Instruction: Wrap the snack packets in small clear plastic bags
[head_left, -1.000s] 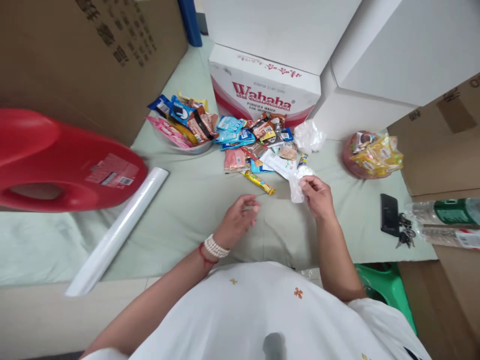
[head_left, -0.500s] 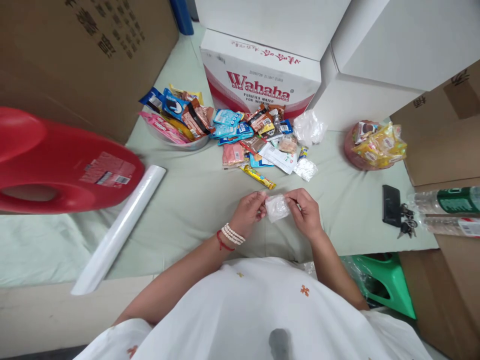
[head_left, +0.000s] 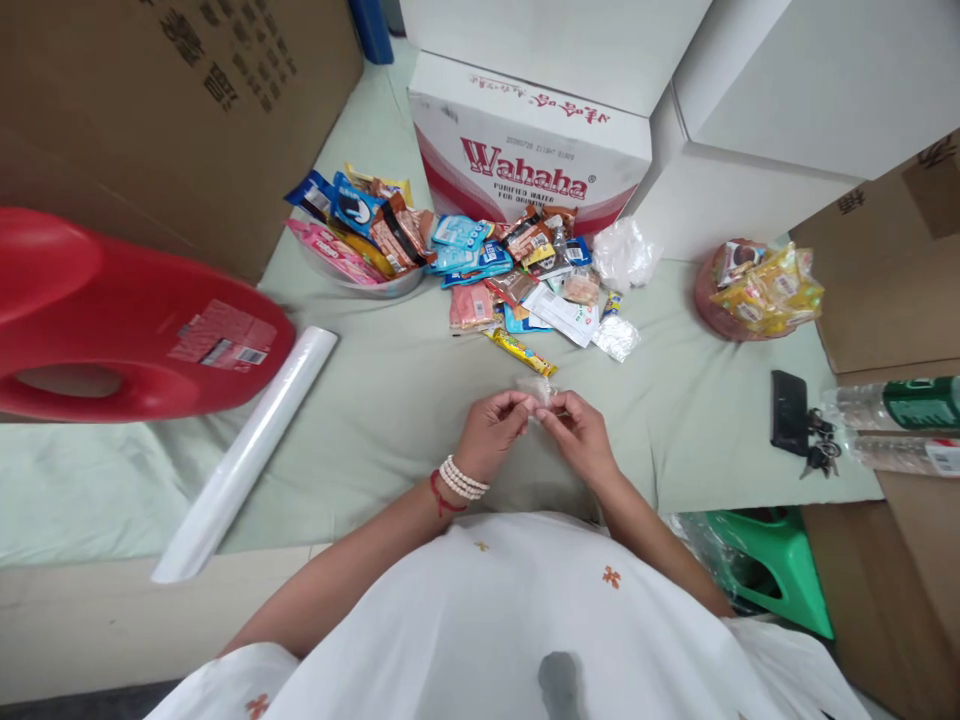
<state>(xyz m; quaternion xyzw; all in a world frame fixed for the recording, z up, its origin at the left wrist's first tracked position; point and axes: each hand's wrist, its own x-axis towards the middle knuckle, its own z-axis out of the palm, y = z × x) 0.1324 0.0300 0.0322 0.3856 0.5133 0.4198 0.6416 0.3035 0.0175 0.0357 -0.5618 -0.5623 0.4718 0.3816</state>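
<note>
Snack packets (head_left: 517, 280) lie before the carton (head_left: 525, 150); phone (head_left: 789, 412) right, seemingly touching keys (head_left: 821, 452).

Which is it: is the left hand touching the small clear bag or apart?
Touching: the head view shows the left hand pinching the small clear bag, opposite the right hand.

clear bag (head_left: 541, 388) mostly hidden behind fingers (head_left: 516, 405)

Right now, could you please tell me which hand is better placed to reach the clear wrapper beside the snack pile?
Probably the right hand: the wrapper lies ahead on its side, while the left hand would cross over. Both pinch a small bag.
</note>
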